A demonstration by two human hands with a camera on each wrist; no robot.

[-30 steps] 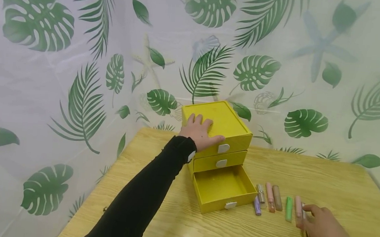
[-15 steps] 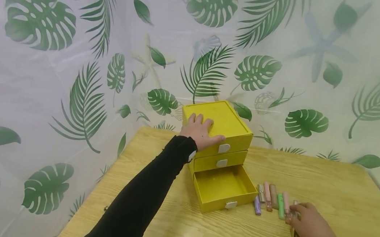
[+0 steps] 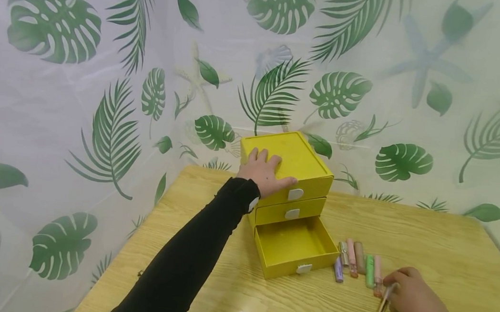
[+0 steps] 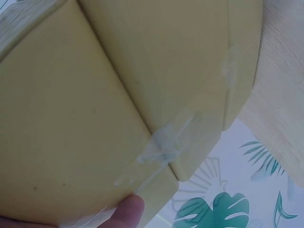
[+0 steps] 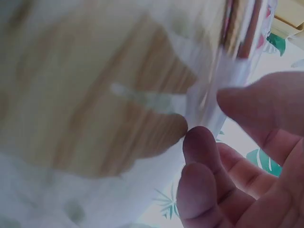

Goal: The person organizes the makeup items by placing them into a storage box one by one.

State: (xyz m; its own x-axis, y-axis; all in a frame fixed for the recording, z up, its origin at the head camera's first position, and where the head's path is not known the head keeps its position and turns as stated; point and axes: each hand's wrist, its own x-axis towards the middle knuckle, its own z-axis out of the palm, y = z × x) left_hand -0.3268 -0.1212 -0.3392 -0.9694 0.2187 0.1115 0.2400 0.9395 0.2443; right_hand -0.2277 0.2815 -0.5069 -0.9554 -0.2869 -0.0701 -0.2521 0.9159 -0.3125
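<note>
My left hand (image 3: 264, 172) rests with spread fingers on the top of a yellow drawer box (image 3: 295, 154). In the left wrist view, one of its fingertips (image 4: 129, 211) touches the yellow box wall (image 4: 156, 95). My right hand (image 3: 417, 297) pinches a slim lip gloss tube (image 3: 382, 306) with a gold end, tilted just above or on the table. Left of that hand lie a pink tube (image 3: 377, 273) with a clear end, a green tube (image 3: 369, 270), a brown tube (image 3: 359, 257), another pink tube (image 3: 350, 255), a silver tube (image 3: 344, 254) and a purple tube (image 3: 338, 270).
The bottom drawer (image 3: 293, 247) is pulled out with nothing inside; the two drawers above it are closed. Everything stands on a wooden table (image 3: 438, 244). A leaf-patterned sheet (image 3: 351, 43) hangs behind and to the left.
The right hand has moved left, and the green and nearer pink tubes now lie closer to the others. The lip gloss tube has tilted in the fingers. The left hand stays put.
</note>
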